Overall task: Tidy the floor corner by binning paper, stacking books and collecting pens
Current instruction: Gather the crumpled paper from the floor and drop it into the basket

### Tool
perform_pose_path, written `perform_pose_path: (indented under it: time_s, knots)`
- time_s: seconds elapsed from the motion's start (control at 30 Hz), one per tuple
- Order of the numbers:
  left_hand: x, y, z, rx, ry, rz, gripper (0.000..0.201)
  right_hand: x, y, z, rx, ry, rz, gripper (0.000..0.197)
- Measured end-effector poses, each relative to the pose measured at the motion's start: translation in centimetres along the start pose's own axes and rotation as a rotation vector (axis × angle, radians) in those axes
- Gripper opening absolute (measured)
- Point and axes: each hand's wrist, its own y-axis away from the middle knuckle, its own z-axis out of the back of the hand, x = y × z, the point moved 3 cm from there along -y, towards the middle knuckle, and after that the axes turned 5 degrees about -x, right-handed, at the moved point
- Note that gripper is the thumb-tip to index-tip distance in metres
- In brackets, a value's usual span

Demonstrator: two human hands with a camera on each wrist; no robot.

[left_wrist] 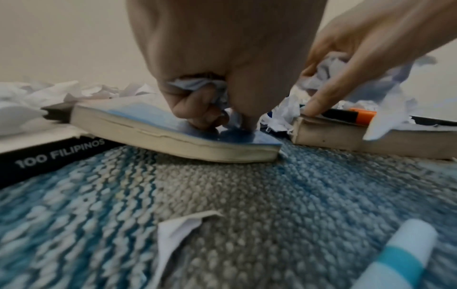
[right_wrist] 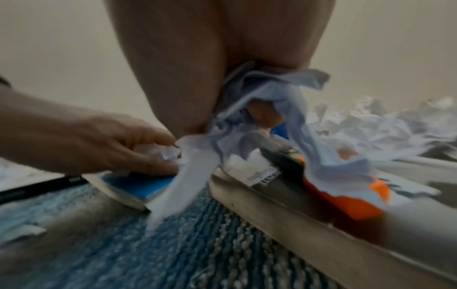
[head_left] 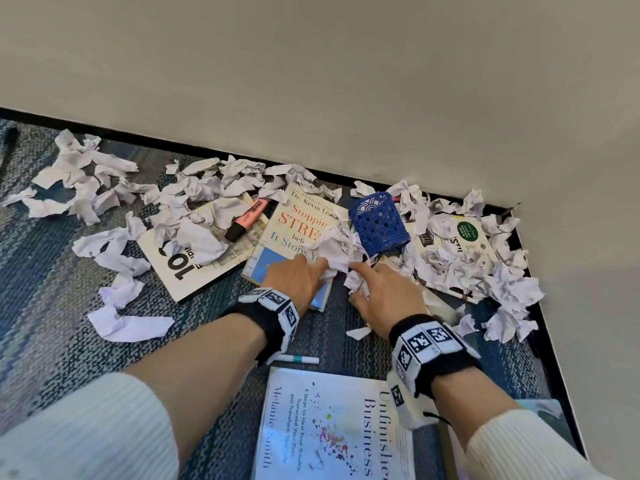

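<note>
Crumpled white paper (head_left: 335, 247) lies heaped in the carpet corner, over several books. My left hand (head_left: 304, 271) rests on the blue-and-white Stress book (head_left: 294, 220), and its curled fingers (left_wrist: 195, 109) grip a paper wad (left_wrist: 197, 85). Just to the right, my right hand (head_left: 367, 277) clutches another bunch of crumpled paper (right_wrist: 262, 109) above the edge of a book (right_wrist: 277, 197). An orange marker (right_wrist: 346, 197) lies on that book under the paper. A blue pen holder (head_left: 379, 223) lies on its side behind both hands.
A pink highlighter (head_left: 246, 220) lies on the 100 Filipinos book (head_left: 194, 271). A white and teal pen (head_left: 298, 359) sits on the carpet by the Unfinished Business book (head_left: 332, 427). More paper scraps (head_left: 79, 174) spread left along the wall (head_left: 311, 81).
</note>
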Motion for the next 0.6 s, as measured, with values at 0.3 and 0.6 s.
perform_pose_path:
  time_s: [0.3, 0.6]
  knots:
    - [1.8, -1.3, 1.8, -0.151, 0.135, 0.071, 0.045, 0.1, -1.5, -1.4, -0.058, -0.051, 0.031, 0.023]
    - [-1.3, -4.4, 3.3, -0.218, -0.157, 0.058, 0.087, -1.4, -1.0, 0.4, -0.331, -0.236, -0.165, 0.031]
